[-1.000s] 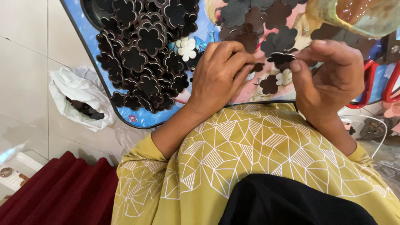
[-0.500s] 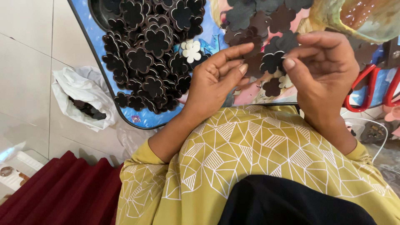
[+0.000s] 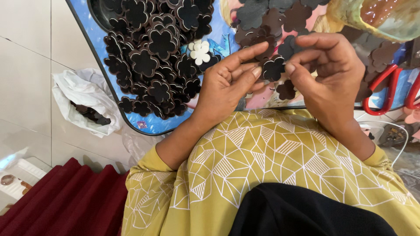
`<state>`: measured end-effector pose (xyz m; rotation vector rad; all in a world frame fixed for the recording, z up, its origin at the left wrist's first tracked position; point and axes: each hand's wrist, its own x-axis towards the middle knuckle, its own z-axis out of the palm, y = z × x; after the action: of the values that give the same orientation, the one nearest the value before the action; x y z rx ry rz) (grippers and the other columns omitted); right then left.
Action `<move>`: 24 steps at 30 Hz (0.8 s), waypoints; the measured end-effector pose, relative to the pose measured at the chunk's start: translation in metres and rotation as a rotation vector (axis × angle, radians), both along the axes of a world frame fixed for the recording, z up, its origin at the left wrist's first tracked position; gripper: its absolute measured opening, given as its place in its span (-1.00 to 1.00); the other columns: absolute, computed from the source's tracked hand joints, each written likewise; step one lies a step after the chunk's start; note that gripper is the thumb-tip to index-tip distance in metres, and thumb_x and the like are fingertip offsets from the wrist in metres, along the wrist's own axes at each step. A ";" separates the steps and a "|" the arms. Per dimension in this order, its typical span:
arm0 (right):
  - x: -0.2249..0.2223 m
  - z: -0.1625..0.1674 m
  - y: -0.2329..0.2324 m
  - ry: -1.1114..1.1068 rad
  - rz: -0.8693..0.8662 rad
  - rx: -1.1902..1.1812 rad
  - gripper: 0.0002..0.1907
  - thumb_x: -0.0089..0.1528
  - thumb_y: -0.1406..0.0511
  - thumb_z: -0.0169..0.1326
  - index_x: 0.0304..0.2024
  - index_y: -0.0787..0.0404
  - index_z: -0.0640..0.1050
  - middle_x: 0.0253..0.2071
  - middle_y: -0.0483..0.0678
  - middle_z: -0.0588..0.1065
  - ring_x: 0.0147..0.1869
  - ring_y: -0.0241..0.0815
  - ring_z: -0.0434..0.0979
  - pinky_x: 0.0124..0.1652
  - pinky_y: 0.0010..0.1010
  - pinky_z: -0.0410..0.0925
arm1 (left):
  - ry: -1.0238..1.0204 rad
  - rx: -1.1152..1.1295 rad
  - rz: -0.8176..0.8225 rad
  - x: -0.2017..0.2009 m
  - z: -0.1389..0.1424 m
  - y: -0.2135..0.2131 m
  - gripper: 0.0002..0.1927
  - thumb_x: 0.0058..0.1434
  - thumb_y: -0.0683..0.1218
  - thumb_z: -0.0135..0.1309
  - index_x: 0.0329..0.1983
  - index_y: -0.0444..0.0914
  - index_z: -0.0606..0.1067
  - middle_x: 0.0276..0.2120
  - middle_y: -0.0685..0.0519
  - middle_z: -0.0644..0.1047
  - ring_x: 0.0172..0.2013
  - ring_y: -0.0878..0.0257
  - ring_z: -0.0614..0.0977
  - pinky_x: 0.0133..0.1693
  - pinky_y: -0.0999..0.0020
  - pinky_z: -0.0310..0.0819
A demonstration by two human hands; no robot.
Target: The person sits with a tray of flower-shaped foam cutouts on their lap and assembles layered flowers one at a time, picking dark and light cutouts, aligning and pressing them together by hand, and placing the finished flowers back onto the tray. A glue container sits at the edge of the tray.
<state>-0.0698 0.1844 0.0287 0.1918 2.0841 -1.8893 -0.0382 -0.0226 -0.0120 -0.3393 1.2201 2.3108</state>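
When read from the bottom edge upward: black cloth (image 3: 306,214) at lower centre, then a yellow top (image 3: 271,161) with white line pattern, both forearms rising out of its sleeves. Dark red cloth (image 3: 65,201) at lower left, on the tiled floor.

Just above centre, left hand (image 3: 223,85) and right hand (image 3: 328,74) brought close together, fingertips meeting on one dark flower piece (image 3: 274,68). Left: forefinger stretched out flat behind the piece, thumb pressed to its near edge. Right: fingers curled narrow, thumb and forefinger pinching the opposite edge. Held clear of the table (image 3: 151,124), slightly right of centre frame.

Judged step: fingering a single piece, perhaps parting or checking it at the edge; cannot tell whether one layer or two. Calls for a light, even pinch from both sides and small fingertip motion, since thin petals look likely to bend or crease.

Beyond the hands, on the blue patterned table: a heaped pile (image 3: 153,57) of like dark flowers at upper left, one white flower (image 3: 200,51) at its right margin. Looser grey and brown flowers (image 3: 280,17) at top centre, behind the right hand. Red handles (image 3: 385,94) at right edge, partly hidden by the wrist. Off the table at left, a white bag (image 3: 83,94) with dark scraps inside.
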 end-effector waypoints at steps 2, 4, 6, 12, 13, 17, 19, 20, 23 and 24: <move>0.000 -0.002 0.001 0.027 0.026 -0.016 -0.66 0.35 0.60 0.13 0.15 0.41 0.40 -0.16 -0.05 0.53 -0.14 -0.40 0.55 -0.15 -0.66 0.39 | 0.017 0.005 -0.005 0.000 -0.001 0.001 -0.55 0.54 -0.26 -0.03 0.48 -0.29 0.32 0.08 0.02 0.60 0.06 0.36 0.64 0.09 0.42 0.63; 0.000 -0.004 0.001 0.062 0.055 -0.034 -0.68 0.40 0.61 0.13 0.17 0.42 0.39 -0.14 -0.03 0.53 -0.10 -0.38 0.56 -0.12 -0.64 0.41 | 0.022 0.014 -0.010 0.000 -0.001 0.001 -0.54 0.55 -0.26 -0.04 0.49 -0.29 0.31 0.09 0.02 0.60 0.06 0.35 0.64 0.10 0.41 0.62; 0.000 -0.004 0.001 0.035 0.035 -0.018 -0.66 0.37 0.61 0.12 0.16 0.42 0.39 -0.14 -0.04 0.53 -0.12 -0.39 0.56 -0.12 -0.64 0.41 | 0.013 0.028 -0.014 0.000 -0.001 0.001 -0.54 0.55 -0.25 -0.06 0.49 -0.28 0.30 0.10 0.01 0.59 0.07 0.33 0.64 0.11 0.40 0.61; -0.002 -0.003 -0.003 0.030 0.025 -0.012 -0.64 0.32 0.61 0.11 0.14 0.41 0.39 -0.16 -0.05 0.53 -0.16 -0.39 0.56 -0.14 -0.63 0.43 | -0.013 0.061 0.003 -0.001 0.001 -0.001 -0.56 0.57 -0.18 -0.10 0.49 -0.24 0.28 0.13 0.03 0.59 0.09 0.32 0.65 0.12 0.36 0.65; -0.002 -0.003 -0.003 0.037 0.029 -0.010 -0.65 0.33 0.61 0.11 0.14 0.41 0.39 -0.16 -0.04 0.53 -0.16 -0.39 0.56 -0.14 -0.63 0.43 | -0.012 0.052 0.010 -0.001 0.001 -0.001 -0.56 0.57 -0.18 -0.08 0.49 -0.25 0.29 0.12 0.03 0.59 0.08 0.33 0.64 0.12 0.36 0.66; -0.002 -0.002 -0.005 0.067 0.040 0.028 -0.64 0.34 0.61 0.11 0.16 0.42 0.39 -0.15 -0.03 0.53 -0.15 -0.38 0.57 -0.13 -0.63 0.42 | -0.031 0.009 0.039 -0.001 0.001 0.003 -0.52 0.53 -0.20 0.01 0.49 -0.30 0.31 0.00 0.00 0.57 -0.03 0.35 0.58 0.07 0.36 0.64; -0.001 -0.002 -0.005 0.084 0.042 0.061 -0.64 0.34 0.62 0.12 0.16 0.42 0.38 -0.15 -0.02 0.53 -0.16 -0.37 0.56 -0.15 -0.63 0.40 | -0.023 0.037 0.059 -0.001 0.000 0.004 -0.49 0.49 -0.25 0.05 0.48 -0.32 0.30 -0.01 -0.03 0.57 -0.03 0.34 0.58 0.07 0.36 0.63; -0.001 -0.002 -0.005 0.092 0.046 0.056 -0.64 0.34 0.61 0.12 0.16 0.42 0.38 -0.15 -0.02 0.53 -0.16 -0.38 0.56 -0.16 -0.64 0.41 | -0.005 0.076 0.072 0.000 0.000 0.005 -0.47 0.48 -0.27 0.07 0.48 -0.32 0.28 0.04 -0.05 0.59 0.03 0.31 0.61 0.10 0.35 0.63; -0.002 -0.003 -0.006 0.112 0.057 0.061 -0.65 0.35 0.61 0.13 0.15 0.42 0.38 -0.15 -0.03 0.53 -0.16 -0.38 0.56 -0.17 -0.65 0.40 | 0.044 0.096 0.098 0.000 -0.002 0.007 -0.44 0.45 -0.35 0.11 0.48 -0.35 0.27 0.05 -0.11 0.61 0.05 0.30 0.63 0.16 0.35 0.61; -0.001 -0.003 -0.006 0.116 0.059 0.077 -0.64 0.35 0.61 0.14 0.15 0.42 0.38 -0.15 -0.02 0.54 -0.16 -0.38 0.56 -0.17 -0.66 0.39 | 0.060 0.086 0.105 0.000 -0.003 0.007 -0.43 0.45 -0.37 0.12 0.48 -0.36 0.27 0.03 -0.13 0.61 0.04 0.31 0.63 0.18 0.35 0.61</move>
<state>-0.0713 0.1784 0.0256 0.0383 2.2145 -1.8274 -0.0383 -0.0152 -0.0147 -0.3133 1.1521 2.4713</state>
